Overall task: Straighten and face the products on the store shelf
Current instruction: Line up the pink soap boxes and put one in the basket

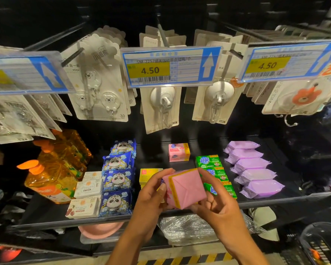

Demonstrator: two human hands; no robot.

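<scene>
You are holding a pink paper-wrapped soap bar with a yellow band point(187, 188) in both hands, tilted, with its folded wrapper seam facing you. It is hanging over the front part of the black metal shelf point(155, 155), and appears between a yellow flat box point(148, 175) and a row of green soap boxes point(215, 174).

Your left hand point(153, 192) is gripping the bar's left end: the fingers are curling over the upper edge and the thumb is pressing on the near face. Your right hand point(218, 205) is clamping the right end, with the forefinger lying along the top right edge and the other fingers curling beneath.

A second pink soap box point(179, 152) is standing alone further back on the shelf. To the right, lilac plastic packets point(253, 169) are lying in a file running front to back. To the left, blue panda-printed packets point(118, 178) are forming another file, with cream cardboard boxes point(88, 196) just beside them and orange liquid bottles with orange pumps point(54, 175) at the far left.

Above, carded white plastic hooks point(163, 104) are hanging from pegs behind blue-and-yellow price tags point(170, 67) — two are reading 4.50.
</scene>
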